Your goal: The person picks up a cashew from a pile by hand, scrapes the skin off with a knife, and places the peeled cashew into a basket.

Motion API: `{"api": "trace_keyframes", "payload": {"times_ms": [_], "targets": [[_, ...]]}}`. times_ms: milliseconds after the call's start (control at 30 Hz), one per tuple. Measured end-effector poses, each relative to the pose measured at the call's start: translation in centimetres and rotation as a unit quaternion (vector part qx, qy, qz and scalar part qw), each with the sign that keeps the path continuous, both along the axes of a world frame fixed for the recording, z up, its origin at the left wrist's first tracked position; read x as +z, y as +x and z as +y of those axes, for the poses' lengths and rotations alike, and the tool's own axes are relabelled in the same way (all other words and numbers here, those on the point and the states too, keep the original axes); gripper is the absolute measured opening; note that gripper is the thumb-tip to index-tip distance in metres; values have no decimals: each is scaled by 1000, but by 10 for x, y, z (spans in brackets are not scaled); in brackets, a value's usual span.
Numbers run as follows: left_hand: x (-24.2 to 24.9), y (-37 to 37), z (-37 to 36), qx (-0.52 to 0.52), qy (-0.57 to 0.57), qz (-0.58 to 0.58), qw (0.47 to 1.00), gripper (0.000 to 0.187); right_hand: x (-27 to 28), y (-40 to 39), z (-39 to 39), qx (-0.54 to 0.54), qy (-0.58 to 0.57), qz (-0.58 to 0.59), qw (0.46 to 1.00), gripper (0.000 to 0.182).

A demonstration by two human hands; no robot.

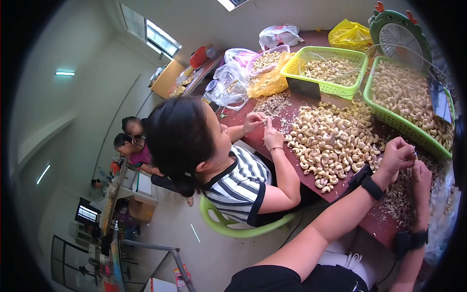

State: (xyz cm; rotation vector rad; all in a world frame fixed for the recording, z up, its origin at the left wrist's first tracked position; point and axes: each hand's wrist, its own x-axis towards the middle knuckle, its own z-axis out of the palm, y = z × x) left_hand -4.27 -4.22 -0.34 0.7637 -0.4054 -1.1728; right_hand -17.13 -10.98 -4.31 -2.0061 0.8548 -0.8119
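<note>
Fingertips of the left hand (396, 155) and right hand (421, 175) meet, both pinched on a small cashew kernel (415, 156) held above a litter of peeled skins (401, 197) at the table (311, 182) edge; the kernel is mostly hidden, so its look cannot be told. A light, steady pinch would best spare the nut while skin is worked off. Just beside lies a heap of pale, curved cashews (331, 138), then green baskets (406, 124), with a co-worker (228, 165) peeling alongside.
</note>
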Motion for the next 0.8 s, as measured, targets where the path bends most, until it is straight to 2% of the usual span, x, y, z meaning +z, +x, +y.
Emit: {"api": "trace_keyframes", "payload": {"times_ms": [533, 800], "targets": [[-3, 1, -1, -11, -13, 10, 1000, 16, -3, 5, 4, -13, -11, -35, 999, 34], [-8, 1, 0, 8, 9, 44, 999, 7, 11, 7, 13, -31, 14, -13, 999, 30]]}}
